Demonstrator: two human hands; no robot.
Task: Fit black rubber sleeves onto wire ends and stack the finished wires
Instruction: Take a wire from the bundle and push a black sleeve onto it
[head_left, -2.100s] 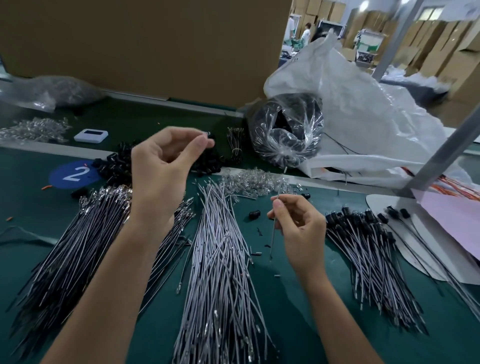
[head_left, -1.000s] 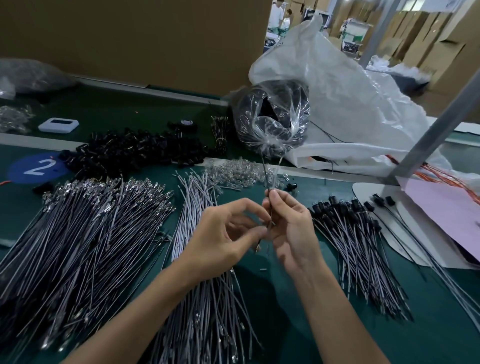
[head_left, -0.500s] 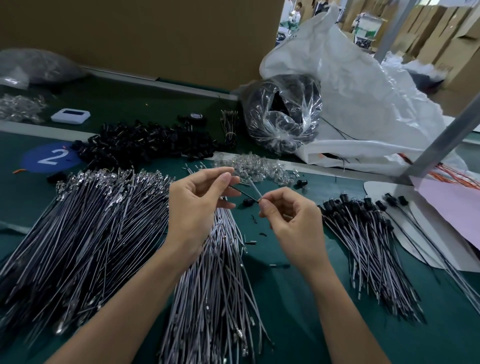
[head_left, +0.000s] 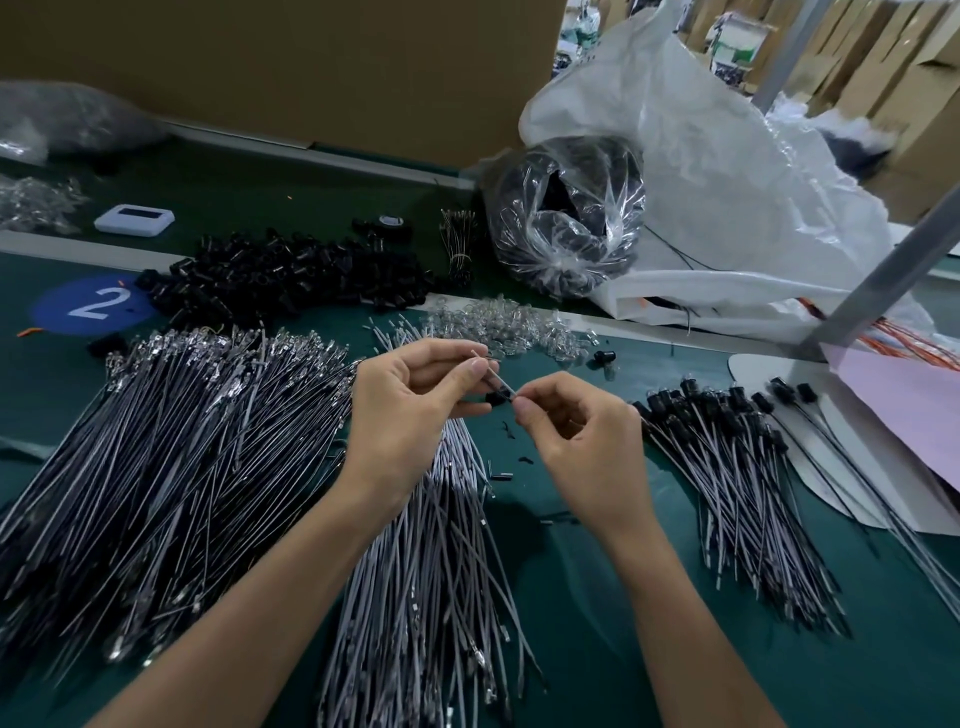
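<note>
Grey wire (head_left: 500, 383) pinched between left hand (head_left: 410, 410) and right hand (head_left: 582, 441) fingertips, above table.

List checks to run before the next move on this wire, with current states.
1. Grip, left hand pinching the wire: ok.
2. Grip, right hand pinching the same wire: ok.
3. Sleeve seated on the wire end: cannot tell, too small and fingers hide it.
4. Drop spot, finished stack lies just right of the right hand: ok.
5. Supply, sleeve pile stocked at far left: ok.
</note>
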